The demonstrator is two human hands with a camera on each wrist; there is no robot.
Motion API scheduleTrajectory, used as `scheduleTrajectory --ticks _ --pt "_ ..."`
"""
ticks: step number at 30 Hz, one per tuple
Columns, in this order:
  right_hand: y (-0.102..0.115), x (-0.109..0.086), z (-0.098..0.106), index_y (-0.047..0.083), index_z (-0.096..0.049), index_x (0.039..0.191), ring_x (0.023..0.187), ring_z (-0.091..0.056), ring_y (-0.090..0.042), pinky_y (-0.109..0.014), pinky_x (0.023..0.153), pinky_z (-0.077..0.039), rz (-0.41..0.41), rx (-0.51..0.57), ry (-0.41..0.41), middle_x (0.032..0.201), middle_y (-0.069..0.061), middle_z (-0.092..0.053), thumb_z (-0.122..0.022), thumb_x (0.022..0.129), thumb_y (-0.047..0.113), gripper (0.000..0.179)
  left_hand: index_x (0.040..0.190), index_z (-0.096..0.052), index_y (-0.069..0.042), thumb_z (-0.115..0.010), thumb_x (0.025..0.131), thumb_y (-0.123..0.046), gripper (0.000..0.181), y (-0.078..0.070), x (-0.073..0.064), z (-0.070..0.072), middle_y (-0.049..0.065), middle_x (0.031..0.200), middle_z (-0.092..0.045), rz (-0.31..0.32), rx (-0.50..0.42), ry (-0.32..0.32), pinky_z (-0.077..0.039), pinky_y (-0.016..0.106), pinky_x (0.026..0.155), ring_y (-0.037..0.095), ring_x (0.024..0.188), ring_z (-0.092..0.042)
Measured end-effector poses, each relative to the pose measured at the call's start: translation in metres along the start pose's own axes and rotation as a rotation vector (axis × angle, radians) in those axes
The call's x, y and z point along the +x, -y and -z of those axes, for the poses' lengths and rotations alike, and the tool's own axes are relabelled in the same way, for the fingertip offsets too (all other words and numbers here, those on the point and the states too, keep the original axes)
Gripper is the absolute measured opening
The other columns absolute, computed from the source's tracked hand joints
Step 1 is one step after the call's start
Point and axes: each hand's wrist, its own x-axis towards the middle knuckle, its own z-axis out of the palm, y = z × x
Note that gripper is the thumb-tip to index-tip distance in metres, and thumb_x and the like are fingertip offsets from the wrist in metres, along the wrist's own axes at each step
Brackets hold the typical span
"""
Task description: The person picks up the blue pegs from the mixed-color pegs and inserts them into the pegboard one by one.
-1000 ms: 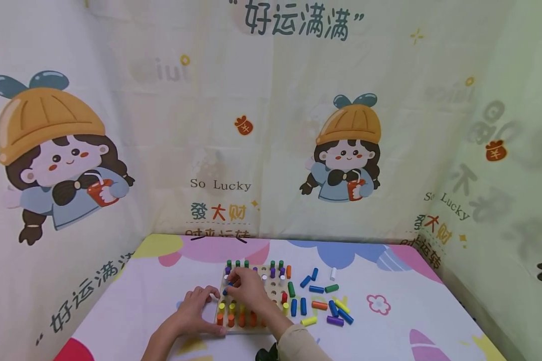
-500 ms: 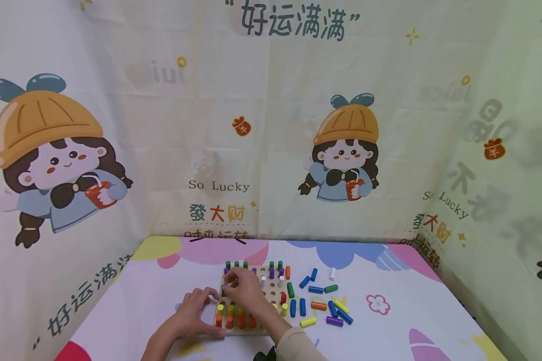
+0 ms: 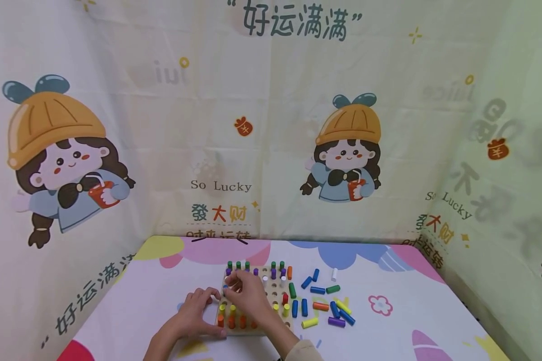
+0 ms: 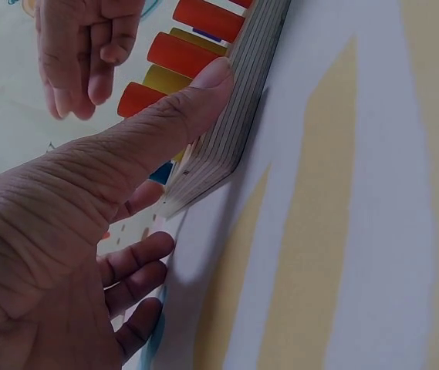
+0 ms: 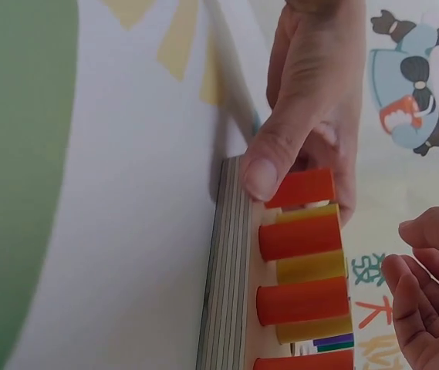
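Note:
A wooden pegboard (image 3: 248, 331) stands on the table with rows of orange pegs (image 3: 232, 322), yellow pegs (image 3: 232, 310), purple, white and green pegs. My left hand (image 3: 194, 313) grips its near left corner, the thumb (image 4: 213, 75) on the front edge and the fingers round the left side. Over the board's left part hovers my right hand (image 3: 252, 300), thumb and fingertips parted with nothing between them in the right wrist view. A blue peg (image 3: 226, 288) shows right at those fingertips, at the board's left edge. The right hand covers the middle of the board.
Loose pegs lie right of the board: several blue pegs (image 3: 317, 290), an orange peg (image 3: 320, 306), a purple peg (image 3: 336, 322), a yellow peg (image 3: 309, 323), a green peg (image 3: 332, 289) and a white peg (image 3: 334, 274). A printed cloth (image 3: 280, 150) hangs behind the table.
The right hand held the blue peg at the board's left side earlier; now its fingers have parted from the peg. The left hand keeps its place at the corner.

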Motion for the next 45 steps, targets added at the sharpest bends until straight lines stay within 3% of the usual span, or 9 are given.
scheduleTrajectory --ticks 12,21,30,37,45 --pt "0.011 -0.016 0.007 0.005 -0.071 0.103 0.077 -0.06 0.0 -0.018 0.071 -0.05 0.003 0.04 -0.01 0.091 0.005 -0.07 -0.078 0.091 0.014 0.017 0.115 -0.053 -0.024 -0.097 0.064 -0.045 0.071 -0.008 -0.002 0.006 0.006 0.112 -0.05 0.044 0.015 0.033 -0.043 0.059 0.089 0.03 0.105 -0.043" --pt "0.024 -0.033 0.014 0.01 -0.071 0.101 0.079 -0.06 0.0 -0.018 0.073 -0.051 -0.016 0.083 0.009 0.093 0.01 -0.068 -0.077 0.093 0.018 0.013 0.115 -0.054 -0.026 -0.097 0.064 -0.046 0.07 -0.009 -0.003 0.004 0.005 0.112 -0.051 0.065 0.009 0.032 -0.044 0.061 0.091 0.03 0.107 -0.043" --pt "0.039 -0.047 0.021 0.012 -0.071 0.104 0.081 -0.062 0.0 -0.02 0.073 -0.052 0.018 0.118 0.021 0.098 0.003 -0.072 -0.076 0.094 0.018 0.013 0.116 -0.053 -0.025 -0.096 0.063 -0.05 0.072 -0.009 -0.001 0.007 0.005 0.11 -0.05 0.049 0.027 0.029 -0.044 0.058 0.087 0.029 0.104 -0.043" --pt "0.045 -0.055 0.023 0.014 -0.072 0.106 0.08 -0.062 -0.003 -0.02 0.076 -0.052 -0.048 0.153 0.052 0.096 0.011 -0.069 -0.076 0.094 0.025 0.017 0.115 -0.054 -0.026 -0.096 0.063 -0.049 0.071 -0.009 -0.002 0.009 0.006 0.111 -0.051 0.056 0.038 0.015 -0.043 0.058 0.089 0.029 0.104 -0.043" --pt "0.045 -0.064 0.03 0.014 -0.072 0.108 0.079 -0.063 -0.005 -0.018 0.075 -0.052 -0.083 0.174 0.032 0.099 0.007 -0.071 -0.077 0.094 0.024 0.018 0.116 -0.054 -0.024 -0.094 0.064 -0.052 0.071 -0.009 -0.001 0.007 0.005 0.11 -0.051 0.064 0.031 0.038 -0.045 0.057 0.086 0.029 0.103 -0.043"
